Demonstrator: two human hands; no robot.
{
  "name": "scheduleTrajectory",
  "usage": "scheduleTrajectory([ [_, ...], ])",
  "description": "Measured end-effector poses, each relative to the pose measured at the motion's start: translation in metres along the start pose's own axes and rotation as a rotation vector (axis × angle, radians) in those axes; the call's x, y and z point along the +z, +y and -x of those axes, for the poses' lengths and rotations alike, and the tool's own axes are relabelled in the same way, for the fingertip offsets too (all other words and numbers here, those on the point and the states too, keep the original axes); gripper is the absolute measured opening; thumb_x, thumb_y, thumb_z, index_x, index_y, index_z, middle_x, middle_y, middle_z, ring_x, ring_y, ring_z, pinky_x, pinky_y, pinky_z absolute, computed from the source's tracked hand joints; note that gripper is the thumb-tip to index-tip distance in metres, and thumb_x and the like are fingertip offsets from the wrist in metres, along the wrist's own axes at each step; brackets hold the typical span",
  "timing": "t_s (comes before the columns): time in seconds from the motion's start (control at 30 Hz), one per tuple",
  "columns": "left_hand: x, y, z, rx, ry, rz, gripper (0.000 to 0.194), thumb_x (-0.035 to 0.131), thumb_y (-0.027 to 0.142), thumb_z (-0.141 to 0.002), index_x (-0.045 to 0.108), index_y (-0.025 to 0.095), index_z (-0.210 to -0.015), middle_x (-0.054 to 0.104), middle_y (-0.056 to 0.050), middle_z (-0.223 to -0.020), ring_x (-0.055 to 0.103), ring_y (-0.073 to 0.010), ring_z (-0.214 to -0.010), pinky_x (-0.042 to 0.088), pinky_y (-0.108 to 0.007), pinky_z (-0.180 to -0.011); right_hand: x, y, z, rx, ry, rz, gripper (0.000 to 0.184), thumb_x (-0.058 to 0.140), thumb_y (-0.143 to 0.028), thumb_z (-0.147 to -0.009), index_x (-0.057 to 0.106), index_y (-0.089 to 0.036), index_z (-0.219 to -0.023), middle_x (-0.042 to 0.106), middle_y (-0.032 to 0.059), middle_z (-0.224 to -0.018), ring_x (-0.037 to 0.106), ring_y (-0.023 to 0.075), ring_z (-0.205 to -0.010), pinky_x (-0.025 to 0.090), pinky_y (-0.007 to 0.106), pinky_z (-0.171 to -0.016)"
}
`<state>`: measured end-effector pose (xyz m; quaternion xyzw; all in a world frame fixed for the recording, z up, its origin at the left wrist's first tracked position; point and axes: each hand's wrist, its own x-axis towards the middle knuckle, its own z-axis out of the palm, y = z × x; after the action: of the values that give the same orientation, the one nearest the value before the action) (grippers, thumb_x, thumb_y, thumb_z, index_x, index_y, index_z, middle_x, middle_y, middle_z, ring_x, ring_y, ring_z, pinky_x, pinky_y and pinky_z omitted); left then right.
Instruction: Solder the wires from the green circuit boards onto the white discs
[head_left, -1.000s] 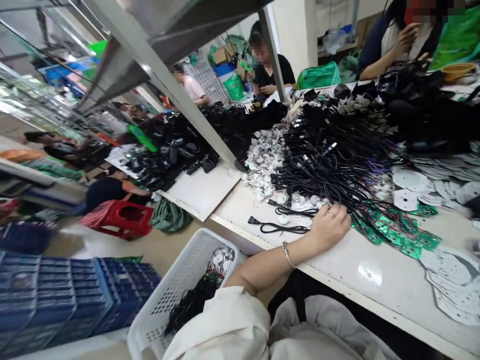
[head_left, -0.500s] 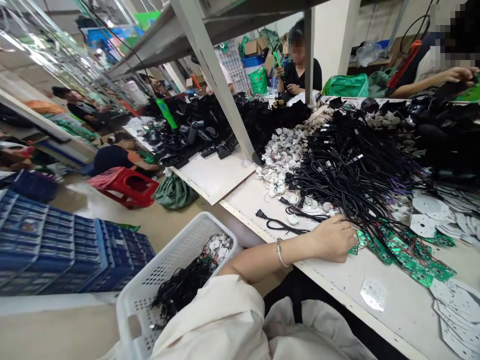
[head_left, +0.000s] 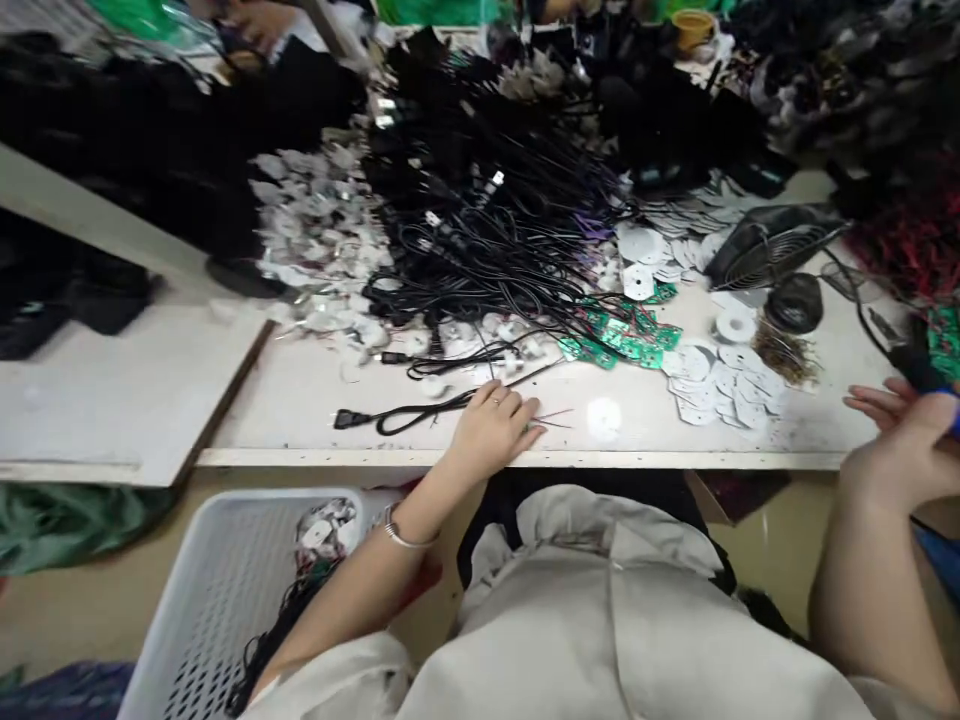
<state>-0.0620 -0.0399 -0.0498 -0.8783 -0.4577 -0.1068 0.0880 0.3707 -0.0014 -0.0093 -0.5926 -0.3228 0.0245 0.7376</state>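
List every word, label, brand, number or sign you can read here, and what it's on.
None: no text is readable in this view.
Green circuit boards: too small to make out any print.
Plug of the black cable at the left hand: any marking too small to read.

Along the table (head_left: 652, 438), a bare near strip ran right from the left hand (head_left: 493, 430), interrupted by one white disc (head_left: 604, 418) and narrowed by overlapping white plates (head_left: 724, 385). Open surface lay between those plates and the right hand (head_left: 904, 440). On the left, a looped cord (head_left: 394, 418) crossed the free tabletop. Farther in, heaped black cords (head_left: 480, 250) and white parts (head_left: 322, 220) blocked passage; a slanted post (head_left: 112, 225) barred the far left.
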Motion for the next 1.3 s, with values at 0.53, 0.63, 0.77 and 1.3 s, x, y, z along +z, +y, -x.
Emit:
scheduleTrajectory([
  [0.53, 0.006, 0.025, -0.035, 0.088, 0.133, -0.092, 0.017, 0.052, 0.023, -0.095, 0.063, 0.016, -0.084, 0.068, -0.007, -0.077, 0.062, -0.0242, -0.07, 0.042, -0.037, -0.069, -0.036, 0.022, 0.039, 0.099, -0.129, 0.191, 0.038, 0.066, -0.053, -0.081, 0.062, -0.018, -0.094, 0.065, -0.0035, -0.061, 0.065, 0.0157, -0.049, 0.056, 0.032, -0.054],
  [0.63, 0.006, 0.027, -0.036, 0.044, 0.169, -0.022, 0.013, 0.052, 0.023, -0.095, 0.06, 0.017, -0.087, 0.07, -0.007, -0.08, 0.064, -0.0227, -0.071, 0.044, -0.036, -0.071, -0.038, 0.031, 0.037, 0.154, -0.056, 0.237, 0.039, 0.065, -0.057, -0.08, 0.058, -0.02, -0.088, 0.059, -0.0067, -0.055, 0.058, 0.0131, -0.043, 0.049, 0.028, -0.047],
  [0.77, 0.01, 0.03, -0.04, 0.001, 0.247, 0.078, 0.009, 0.054, 0.023, -0.093, 0.057, 0.019, -0.086, 0.068, -0.002, -0.069, 0.062, -0.0181, -0.062, 0.044, -0.034, -0.07, -0.038, 0.042, 0.03, 0.232, -0.021, 0.204, 0.039, 0.057, -0.059, -0.084, 0.057, -0.02, -0.089, 0.055, -0.0083, -0.052, 0.051, 0.0094, -0.039, 0.04, 0.023, -0.041],
  [1.3, 0.022, 0.035, -0.037, 0.037, 0.281, 0.142, 0.01, 0.068, 0.017, -0.087, 0.063, 0.019, -0.095, 0.071, -0.001, -0.077, 0.065, -0.018, -0.072, 0.045, -0.032, -0.076, -0.032, 0.055, 0.026, 0.257, -0.019, 0.204, 0.042, 0.059, -0.059, -0.083, 0.062, -0.017, -0.088, 0.054, -0.0082, -0.049, 0.047, 0.0084, -0.036, 0.036, 0.023, -0.038],
])
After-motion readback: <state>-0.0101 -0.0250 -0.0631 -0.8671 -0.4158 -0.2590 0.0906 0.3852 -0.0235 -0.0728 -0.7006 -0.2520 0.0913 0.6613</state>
